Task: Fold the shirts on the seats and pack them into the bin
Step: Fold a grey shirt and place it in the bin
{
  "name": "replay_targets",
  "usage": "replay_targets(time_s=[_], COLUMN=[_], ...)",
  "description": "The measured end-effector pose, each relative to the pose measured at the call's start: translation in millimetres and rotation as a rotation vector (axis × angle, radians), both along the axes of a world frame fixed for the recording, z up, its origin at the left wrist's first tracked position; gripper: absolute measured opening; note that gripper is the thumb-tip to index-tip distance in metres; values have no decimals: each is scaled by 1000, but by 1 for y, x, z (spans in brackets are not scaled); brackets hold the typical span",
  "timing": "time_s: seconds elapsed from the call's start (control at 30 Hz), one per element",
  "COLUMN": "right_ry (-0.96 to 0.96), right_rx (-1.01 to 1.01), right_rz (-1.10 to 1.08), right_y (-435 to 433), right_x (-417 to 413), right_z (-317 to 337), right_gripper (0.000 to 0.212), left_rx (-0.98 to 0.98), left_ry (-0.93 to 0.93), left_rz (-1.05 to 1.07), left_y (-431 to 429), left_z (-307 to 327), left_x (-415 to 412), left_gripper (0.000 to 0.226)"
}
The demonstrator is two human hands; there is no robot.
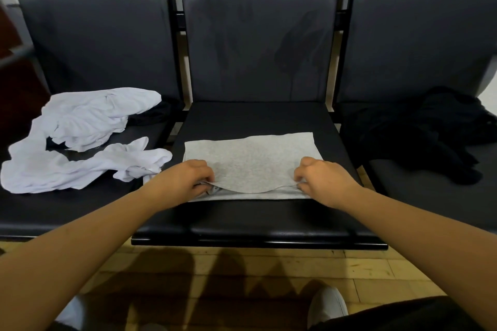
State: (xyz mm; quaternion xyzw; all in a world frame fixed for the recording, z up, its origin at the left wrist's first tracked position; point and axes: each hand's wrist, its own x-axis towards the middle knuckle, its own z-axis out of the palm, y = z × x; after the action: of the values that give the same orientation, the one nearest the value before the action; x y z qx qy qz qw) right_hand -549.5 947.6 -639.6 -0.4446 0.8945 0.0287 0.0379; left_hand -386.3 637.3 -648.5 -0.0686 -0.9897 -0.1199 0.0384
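Observation:
A grey shirt (252, 164) lies partly folded as a flat rectangle on the middle black seat (258, 118). My left hand (185, 180) pinches its near left corner, lifting the top layer a little. On the other side, my right hand (320, 179) pinches the near right corner the same way. A crumpled white shirt (80, 137) is spread over the left seat. On the right seat a black garment (419, 134) lies in a heap. No bin is in view.
Three black padded seats with tall backrests (255, 43) stand in a row. Below the seat's front edge (258, 242) is a wooden floor (242, 277). A light shoe (326, 306) shows at the bottom right.

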Motion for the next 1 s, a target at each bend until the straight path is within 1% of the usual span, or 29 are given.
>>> replay_targets(time_s=[0.07, 0.17, 0.23, 0.3, 0.37, 0.47, 0.53, 0.6, 0.63, 0.7, 0.73, 0.8, 0.87, 0.93, 1.0], right_ry=[52, 201, 332, 402, 399, 366, 296, 182, 134, 92, 82, 96, 136, 220, 289], right_rx=[-52, -243, -302, -289, -238, -151, -139, -140, -136, -161, -178, -157, -142, -158, -167], right_rz=[18, 85, 154, 251, 305, 282, 241, 197, 173, 133, 108, 57, 34, 46, 74], right_y=[6, 15, 17, 19, 19, 19, 19, 19, 18, 18, 17, 17, 17, 19, 20], right_x=[-1, -2, 1, 5, 8, 12, 14, 15, 15, 13, 13, 15, 18, 20, 24], right_z=[-5, -8, -5, -3, -7, -19, -22, -21, -22, -26, -28, -33, -35, -32, -27], right_gripper=[18, 4, 10, 14, 23, 30, 26, 13, 10, 11, 12, 13, 19, 25, 20], left_rx=[33, 80, 110, 95, 30, -43, -30, 25, 44, 37, 17, -18, -47, -51, -22], left_ry=[16, 72, 100, 89, 40, -44, -82, -87, -104, -145, -134, -90, -78, -133, -243], left_rz=[4, 0, -7, -39, -83, -109, -88, -60, -36, 6, 9, 3, -6, 4, 25], left_y=[-4, -12, -17, -20, -20, -17, -14, -13, -14, -19, -24, -32, -37, -37, -34], left_z=[1, 1, 2, 3, 2, 0, 2, 3, 3, 1, -1, -6, -8, -7, -3], left_x=[5, 13, 15, 18, 20, 23, 25, 29, 31, 33, 34, 34, 33, 31, 31], left_gripper=[6, 11, 18, 26, 36, 44, 41, 33, 32, 27, 25, 23, 27, 31, 22])
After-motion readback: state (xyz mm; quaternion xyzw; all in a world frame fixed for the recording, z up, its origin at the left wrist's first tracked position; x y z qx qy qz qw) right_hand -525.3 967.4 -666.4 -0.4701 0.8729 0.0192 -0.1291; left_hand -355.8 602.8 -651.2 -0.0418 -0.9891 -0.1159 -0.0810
